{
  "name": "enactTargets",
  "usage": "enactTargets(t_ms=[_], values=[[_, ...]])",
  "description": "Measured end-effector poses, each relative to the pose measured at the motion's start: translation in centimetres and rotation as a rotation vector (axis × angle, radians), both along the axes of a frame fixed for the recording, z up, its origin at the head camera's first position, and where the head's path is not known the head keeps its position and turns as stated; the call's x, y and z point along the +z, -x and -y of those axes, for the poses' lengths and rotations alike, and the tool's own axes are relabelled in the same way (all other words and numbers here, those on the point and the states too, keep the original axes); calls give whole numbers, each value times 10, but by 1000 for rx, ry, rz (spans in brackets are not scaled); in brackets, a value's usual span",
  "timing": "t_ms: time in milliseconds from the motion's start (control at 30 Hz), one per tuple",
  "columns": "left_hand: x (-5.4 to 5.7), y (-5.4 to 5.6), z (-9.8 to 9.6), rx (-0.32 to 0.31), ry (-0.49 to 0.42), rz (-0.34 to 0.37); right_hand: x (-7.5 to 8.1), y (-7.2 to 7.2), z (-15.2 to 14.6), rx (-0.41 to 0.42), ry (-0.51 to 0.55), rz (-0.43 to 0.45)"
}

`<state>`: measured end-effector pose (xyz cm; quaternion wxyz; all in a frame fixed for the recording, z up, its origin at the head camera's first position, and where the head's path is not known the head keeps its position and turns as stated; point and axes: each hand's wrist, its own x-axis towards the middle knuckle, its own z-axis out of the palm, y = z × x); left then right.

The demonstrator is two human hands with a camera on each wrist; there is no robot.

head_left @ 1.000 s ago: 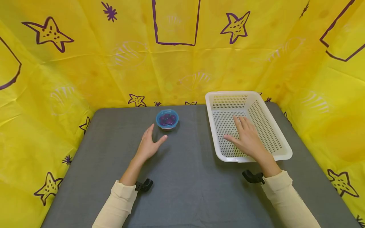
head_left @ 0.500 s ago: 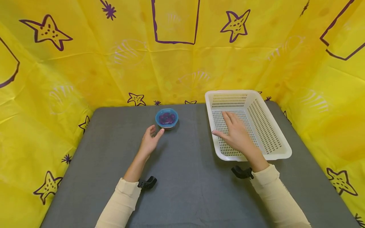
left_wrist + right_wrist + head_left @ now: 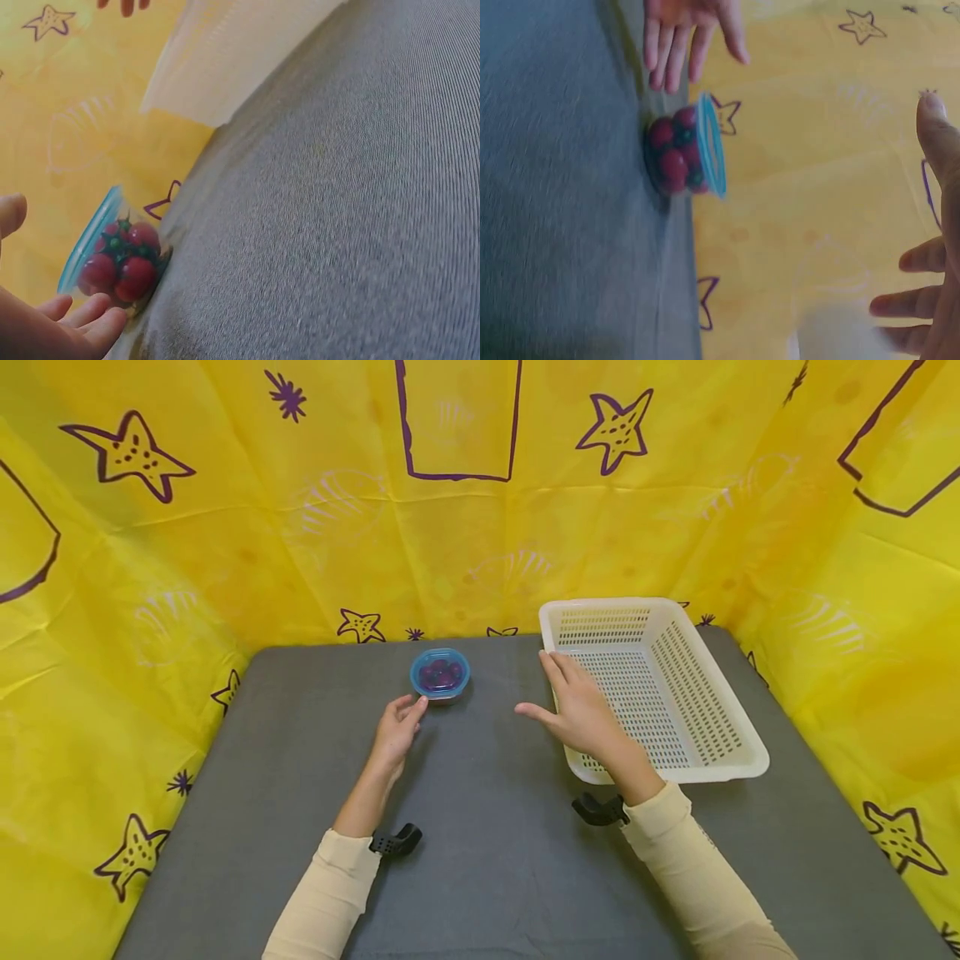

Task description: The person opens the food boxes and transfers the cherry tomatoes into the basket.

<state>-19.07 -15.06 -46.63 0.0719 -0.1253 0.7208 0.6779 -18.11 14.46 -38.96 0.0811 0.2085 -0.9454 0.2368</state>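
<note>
A small clear tub with a blue lid (image 3: 440, 674) stands on the grey table near its back edge. Round red fruits with green stems, like cherry tomatoes, show through its side in the left wrist view. Just in front of the tub is my left hand (image 3: 393, 732), its fingers extended and relaxed, holding nothing. In the right wrist view the fingertips of that left hand (image 3: 694, 34) are beside the tub (image 3: 676, 156). My right hand (image 3: 588, 714) hovers over the left rim of a white plastic basket (image 3: 690, 685), fingers spread and thumb pointing left toward the tub.
The slotted rectangular basket takes up the back right of the grey-covered table (image 3: 480, 860). Yellow cloth (image 3: 450, 552) printed with starfish hangs behind the table and along both sides. Each wrist carries a black band.
My right hand has moved left from inside the basket's outline to its left rim. My left hand has come slightly nearer the tub, its fingers drawing closer together. Tub and basket stay put.
</note>
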Motion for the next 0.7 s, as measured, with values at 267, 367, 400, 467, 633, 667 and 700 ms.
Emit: enactTargets(t_ms=[267, 367, 400, 467, 633, 667, 700], values=[[-5, 8, -12, 90, -183, -8, -1, 2, 25, 18, 14, 18], [-8, 10, -15, 128, -223, 2, -4, 3, 36, 24, 33, 17], [-9, 11, -16, 137, -228, 5, -5, 3, 40, 25, 39, 12], [-9, 11, -18, 154, -242, 7, -7, 4, 48, 26, 57, 4], [-9, 13, -23, 158, -293, 11, -11, 5, 67, 18, 109, -1], [-9, 14, -24, 161, -309, 14, -12, 6, 71, 13, 120, 1], [-9, 15, -25, 163, -319, 16, -13, 7, 75, 8, 132, 2]])
